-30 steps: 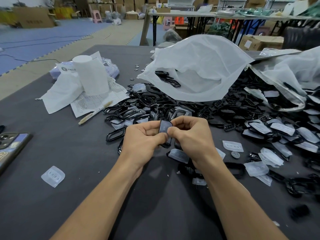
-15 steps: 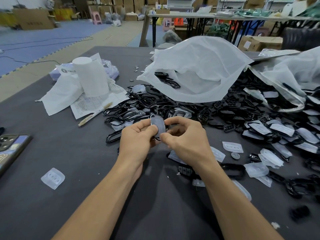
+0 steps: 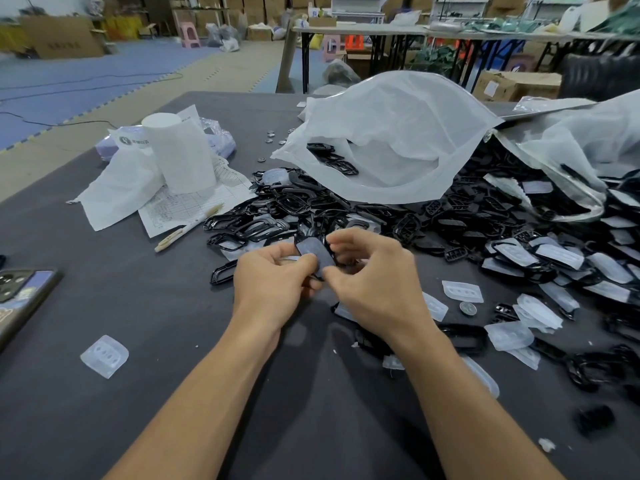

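We pinch the small black oblong plastic piece (image 3: pixel 316 253) between both hands. The left hand (image 3: pixel 273 284) grips its left edge with the thumb on its face, and the right hand (image 3: pixel 375 285) clamps its right edge. The top edge stays free.

Directly behind the grip lies the heap of black plastic frames (image 3: pixel 346 209). Right of the grip lie loose translucent plastic pads (image 3: pixel 462 291). Left of the grip, the dark grey table cover (image 3: pixel 166 306) runs open to a single translucent pad (image 3: pixel 104 356) and a dark phone (image 3: pixel 20 292) at the edge.
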{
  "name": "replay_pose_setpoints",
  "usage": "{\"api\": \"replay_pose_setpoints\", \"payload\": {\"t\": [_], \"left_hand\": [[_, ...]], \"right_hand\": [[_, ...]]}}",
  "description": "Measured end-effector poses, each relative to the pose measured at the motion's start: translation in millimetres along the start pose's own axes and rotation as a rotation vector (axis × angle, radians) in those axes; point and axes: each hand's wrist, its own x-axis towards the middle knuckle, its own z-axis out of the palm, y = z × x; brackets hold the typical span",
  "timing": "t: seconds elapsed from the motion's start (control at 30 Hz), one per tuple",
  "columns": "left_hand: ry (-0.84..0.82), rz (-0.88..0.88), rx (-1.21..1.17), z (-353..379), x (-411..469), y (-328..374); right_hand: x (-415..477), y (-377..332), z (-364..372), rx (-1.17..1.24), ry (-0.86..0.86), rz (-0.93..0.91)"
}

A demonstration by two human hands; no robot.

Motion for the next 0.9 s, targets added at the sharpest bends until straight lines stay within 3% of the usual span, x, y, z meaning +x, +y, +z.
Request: {"api": "replay_pose_setpoints", "payload": {"t": [0.1,0.27,0.4,0.67,0.9], "left_hand": [[-0.028,0.001,0.074,1.4,-5.6,-4.2],[-0.077,0.136,0.215,2.4,-15.0,-1.6],[-0.036,0.149,0.245,0.0,-20.1,-0.1],[0.013,0.27,0.55,-1.6,-21.0,-2.9],[-0.09,0.404,0.605,4.8,-23.5,-7.0]], "right_hand": [[-8.2,-5.9,8.2,-0.159,-0.108,-0.033],[-6.1,-10.6,-0.6,-0.249,-0.045,-0.017],[2.5,-0.5,-34.8,-0.234,0.015,0.132],[25.1,35.4,-123.7,-0.576,0.049,0.486],[25.9,27.2,-82.7,-0.464,-0.062,0.36]]}}
